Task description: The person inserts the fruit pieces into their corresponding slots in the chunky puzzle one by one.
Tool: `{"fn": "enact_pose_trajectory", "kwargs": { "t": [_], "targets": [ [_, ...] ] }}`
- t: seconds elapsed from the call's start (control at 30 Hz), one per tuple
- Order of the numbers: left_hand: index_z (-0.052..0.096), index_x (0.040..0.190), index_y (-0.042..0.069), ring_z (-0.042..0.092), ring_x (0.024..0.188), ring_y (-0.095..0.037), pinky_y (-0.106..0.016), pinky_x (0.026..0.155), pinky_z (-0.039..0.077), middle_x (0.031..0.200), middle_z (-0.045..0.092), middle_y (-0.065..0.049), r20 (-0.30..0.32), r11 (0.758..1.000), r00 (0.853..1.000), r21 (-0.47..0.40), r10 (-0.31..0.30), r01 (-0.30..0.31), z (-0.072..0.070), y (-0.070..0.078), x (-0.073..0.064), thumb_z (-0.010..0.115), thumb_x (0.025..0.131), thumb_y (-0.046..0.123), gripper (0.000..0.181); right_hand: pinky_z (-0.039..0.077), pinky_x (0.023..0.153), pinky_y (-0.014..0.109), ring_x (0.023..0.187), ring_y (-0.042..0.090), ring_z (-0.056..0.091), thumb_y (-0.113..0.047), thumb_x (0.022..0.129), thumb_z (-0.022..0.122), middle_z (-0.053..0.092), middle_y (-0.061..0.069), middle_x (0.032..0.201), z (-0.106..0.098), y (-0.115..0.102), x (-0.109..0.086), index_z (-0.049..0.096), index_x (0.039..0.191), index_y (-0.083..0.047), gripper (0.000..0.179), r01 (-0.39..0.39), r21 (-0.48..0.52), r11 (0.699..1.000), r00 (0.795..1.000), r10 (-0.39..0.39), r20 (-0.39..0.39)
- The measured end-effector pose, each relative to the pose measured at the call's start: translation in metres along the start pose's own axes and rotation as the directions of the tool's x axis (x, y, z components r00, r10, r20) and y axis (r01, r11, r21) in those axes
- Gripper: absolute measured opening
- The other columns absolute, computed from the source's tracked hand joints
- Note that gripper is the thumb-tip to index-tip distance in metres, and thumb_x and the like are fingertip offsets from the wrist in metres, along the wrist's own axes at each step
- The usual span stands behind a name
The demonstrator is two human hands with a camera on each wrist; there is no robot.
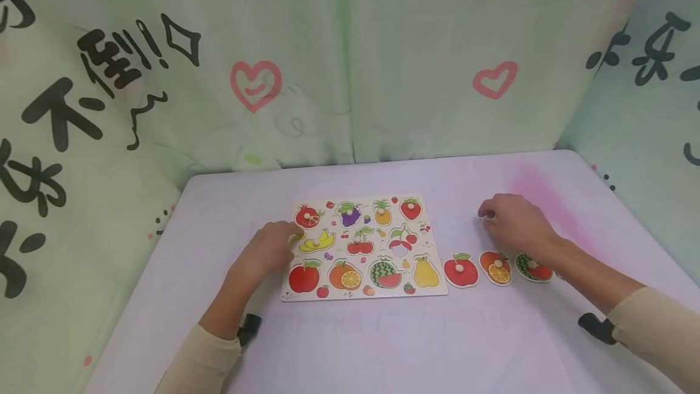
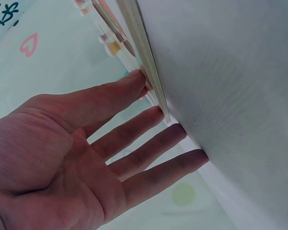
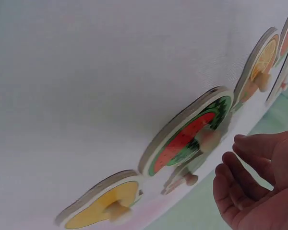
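Note:
A wooden fruit puzzle board (image 1: 350, 295) lies flat on the table. My left hand (image 1: 268, 248) is at its left edge, thumb and fingertips against the board's side with the fingers mostly straight. Knobbed pieces such as grapes (image 1: 350, 219) and bananas (image 1: 314, 244) sit in its upper rows. To the right of the board lie loose pieces: an apple (image 1: 454, 275), an orange (image 1: 492, 260), a watermelon (image 1: 525, 266) and a pear (image 3: 96, 213). Above and beyond these, my right hand (image 1: 514, 224) hovers with loosely bent fingers, holding nothing. The right forearm hides the pear piece in the head view.
Another knobbed piece (image 3: 180, 179) stands out behind the watermelon in the right wrist view. The white table (image 1: 350, 345) meets a pale green curtain (image 1: 410, 78) at the back, and printed cloth hangs on both sides.

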State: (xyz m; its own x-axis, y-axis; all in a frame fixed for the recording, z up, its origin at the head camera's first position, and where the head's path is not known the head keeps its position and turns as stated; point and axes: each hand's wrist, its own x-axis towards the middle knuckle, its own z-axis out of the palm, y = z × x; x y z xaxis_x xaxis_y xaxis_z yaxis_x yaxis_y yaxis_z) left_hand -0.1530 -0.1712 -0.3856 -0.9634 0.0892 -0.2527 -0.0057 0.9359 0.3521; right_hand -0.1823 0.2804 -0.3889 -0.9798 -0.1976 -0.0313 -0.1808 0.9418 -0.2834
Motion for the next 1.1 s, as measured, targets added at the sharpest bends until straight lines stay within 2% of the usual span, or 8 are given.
{"fn": "enact_pose_trajectory", "kwargs": {
  "t": [0.13, 0.27, 0.53, 0.8, 1.1],
  "targets": [
    [0.063, 0.143, 0.011, 0.049, 0.142, -0.037, -0.049, 0.104, 0.057, 0.147, 0.059, -0.017, -0.002, 1.000, 1.000, 0.005, 0.005, -0.005, 0.000, 0.000, 0.000, 0.081, 0.088, 0.008, 0.058, 0.054, 0.091, 0.063, 0.107, 0.044, 0.064, -0.007, 0.091, 0.070, 0.072, 0.025, 0.112, -0.003, 0.019, -0.004, 0.075, 0.113, 0.003, 0.025, -0.018, -0.004, 1.000, 1.000, 0.018, -0.015],
    [0.063, 0.143, 0.011, 0.050, 0.141, -0.037, -0.048, 0.102, 0.058, 0.146, 0.059, -0.017, -0.002, 1.000, 1.000, 0.009, 0.007, -0.007, 0.000, -0.001, 0.000, 0.081, 0.088, 0.008, 0.058, 0.055, 0.089, 0.061, 0.102, 0.041, 0.063, -0.008, 0.090, 0.070, 0.071, 0.026, 0.111, -0.004, 0.029, -0.009, 0.075, 0.113, 0.005, 0.027, -0.025, -0.005, 1.000, 0.999, 0.025, -0.024],
    [0.063, 0.142, 0.011, 0.050, 0.141, -0.037, -0.048, 0.102, 0.058, 0.146, 0.060, -0.017, -0.001, 1.000, 1.000, 0.003, 0.005, -0.005, 0.001, -0.001, 0.001, 0.081, 0.088, 0.008, 0.057, 0.058, 0.077, 0.051, 0.087, 0.030, 0.060, -0.012, 0.085, 0.078, 0.070, 0.017, 0.097, -0.007, 0.046, -0.019, 0.075, 0.110, 0.005, 0.030, -0.048, -0.007, 0.999, 0.999, 0.047, -0.019],
    [0.063, 0.143, 0.012, 0.050, 0.141, -0.036, -0.048, 0.102, 0.058, 0.146, 0.059, -0.016, 0.001, 1.000, 1.000, 0.002, 0.001, -0.001, 0.000, 0.000, -0.001, 0.081, 0.088, 0.008, 0.057, 0.061, 0.077, 0.051, 0.087, 0.032, 0.062, -0.011, 0.087, 0.075, 0.071, 0.024, 0.103, -0.006, 0.050, -0.025, 0.073, 0.114, 0.007, 0.032, -0.111, 0.015, 0.994, 0.994, 0.111, -0.008],
    [0.062, 0.143, 0.011, 0.050, 0.142, -0.036, -0.047, 0.102, 0.058, 0.147, 0.059, -0.016, 0.003, 1.000, 1.000, 0.000, 0.002, -0.002, 0.000, 0.001, -0.002, 0.081, 0.089, 0.008, 0.058, 0.062, 0.080, 0.051, 0.089, 0.033, 0.062, -0.007, 0.087, 0.076, 0.071, 0.025, 0.105, -0.005, 0.048, -0.025, 0.072, 0.115, 0.008, 0.031, -0.080, 0.042, 0.996, 0.996, 0.081, -0.023]
  ]
}}
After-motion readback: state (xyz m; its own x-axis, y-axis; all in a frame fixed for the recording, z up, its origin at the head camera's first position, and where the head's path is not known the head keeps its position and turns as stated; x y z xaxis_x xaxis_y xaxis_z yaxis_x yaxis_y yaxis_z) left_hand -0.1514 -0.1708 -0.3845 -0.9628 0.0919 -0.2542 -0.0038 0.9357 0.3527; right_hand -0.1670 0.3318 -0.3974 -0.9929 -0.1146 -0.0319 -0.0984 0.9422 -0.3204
